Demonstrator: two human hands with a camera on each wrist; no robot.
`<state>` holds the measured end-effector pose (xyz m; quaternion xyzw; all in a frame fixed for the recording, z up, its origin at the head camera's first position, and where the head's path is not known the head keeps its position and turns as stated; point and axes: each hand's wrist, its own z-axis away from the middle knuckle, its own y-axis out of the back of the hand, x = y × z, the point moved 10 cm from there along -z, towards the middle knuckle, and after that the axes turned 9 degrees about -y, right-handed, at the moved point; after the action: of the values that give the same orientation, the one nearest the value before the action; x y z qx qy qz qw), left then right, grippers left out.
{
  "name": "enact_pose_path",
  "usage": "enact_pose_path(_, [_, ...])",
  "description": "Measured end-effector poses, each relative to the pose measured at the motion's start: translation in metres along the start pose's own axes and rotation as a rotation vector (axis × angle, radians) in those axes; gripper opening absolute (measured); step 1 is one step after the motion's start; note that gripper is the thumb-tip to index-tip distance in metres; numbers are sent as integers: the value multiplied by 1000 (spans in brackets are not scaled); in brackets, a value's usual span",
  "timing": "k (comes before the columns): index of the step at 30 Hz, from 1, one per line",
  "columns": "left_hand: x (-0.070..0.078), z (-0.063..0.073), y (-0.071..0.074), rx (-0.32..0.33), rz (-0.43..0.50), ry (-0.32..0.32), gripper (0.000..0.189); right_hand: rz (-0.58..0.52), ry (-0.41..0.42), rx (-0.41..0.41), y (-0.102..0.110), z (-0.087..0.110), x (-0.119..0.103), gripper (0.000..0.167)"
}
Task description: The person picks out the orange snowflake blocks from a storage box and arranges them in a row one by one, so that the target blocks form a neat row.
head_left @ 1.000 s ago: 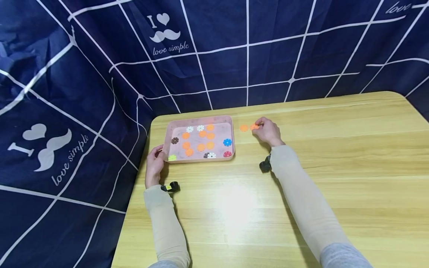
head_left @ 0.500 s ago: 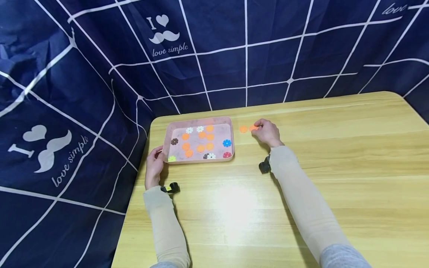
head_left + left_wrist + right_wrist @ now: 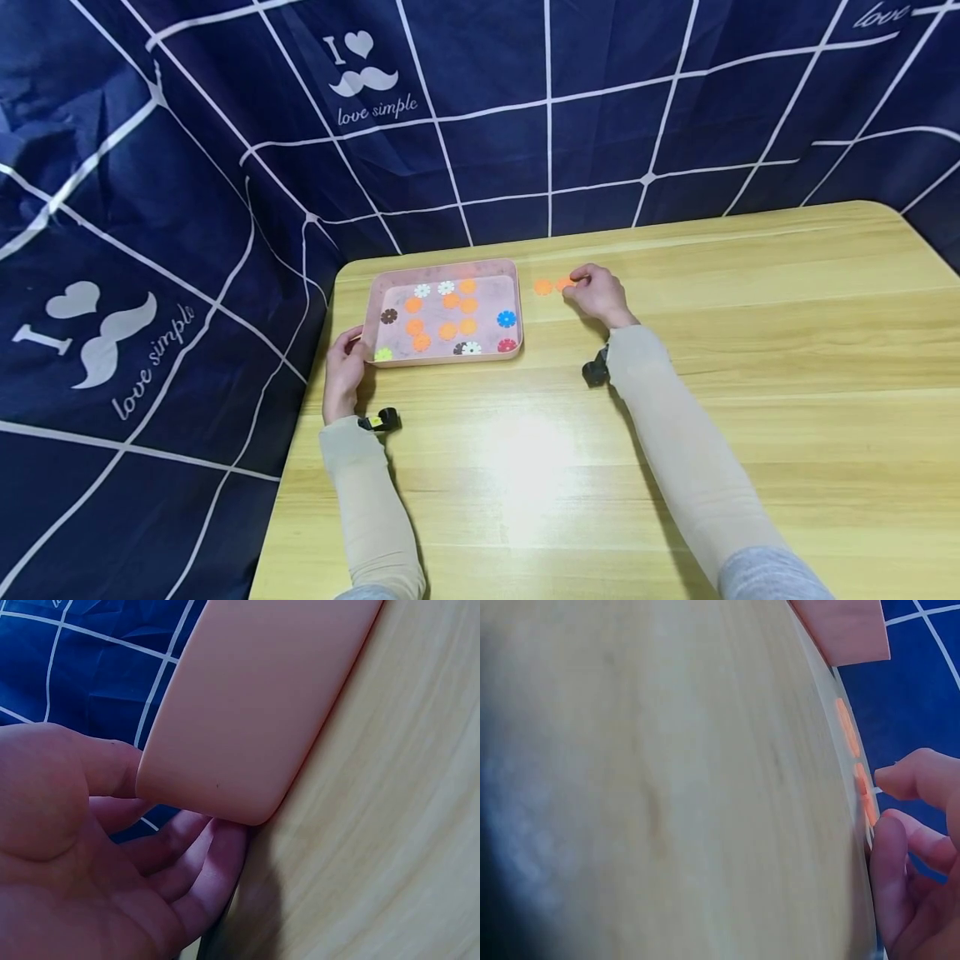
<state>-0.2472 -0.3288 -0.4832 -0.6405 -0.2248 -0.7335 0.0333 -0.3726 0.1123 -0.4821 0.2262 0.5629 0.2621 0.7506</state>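
Observation:
My left hand (image 3: 346, 372) holds the left end of a shallow pink tray (image 3: 442, 361), thumb at the rim and fingers against its side. In the left wrist view, the tray's wall (image 3: 240, 697) rises beside the curled fingers (image 3: 217, 877). Right of the tray, my right hand (image 3: 602, 297) has its thumb and forefinger at an orange snowflake building disc (image 3: 564, 284), which they partly cover. Another orange disc (image 3: 542, 287) lies flat beside it, towards the tray. The right wrist view shows the pinched disc (image 3: 862, 780) low on the table, right at the fingertips.
Inside the tray lie several orange discs (image 3: 447, 332), white ones (image 3: 422, 290), a dark brown one (image 3: 388, 316), a blue one (image 3: 506, 319), a red one (image 3: 507, 345) and a yellow-green one (image 3: 383, 354). A navy curtain (image 3: 495, 150) borders the wooden table (image 3: 480, 500).
Both hands keep their places at the tray and the orange disc. The head view has shifted only slightly.

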Motion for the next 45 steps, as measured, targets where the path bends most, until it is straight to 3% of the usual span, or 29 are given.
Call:
enact_pose_path(11, [-2, 3, 0, -3, 13, 10, 40, 7, 11, -38, -4, 2, -1, 33])
enact_pose_path(23, [-3, 4, 1, -4, 18, 6, 40, 30, 20, -13, -6, 1, -3, 30])
enact_pose_path(31, [-3, 1, 0, -3, 26, 1, 39, -153, -36, -32, -4, 2, 3, 40])
enact_pose_path(35, [-2, -1, 0, 0, 28, 7, 38, -327, 4, -28, -4, 8, -12, 41])
enact_pose_path(39, [-1, -2, 0, -4, 22, 7, 39, -511, 44, -55, -14, 22, -42, 39])
enact_pose_path(45, [1, -1, 0, -3, 15, 5, 40, -567, 108, -159, -56, 48, -92, 39])
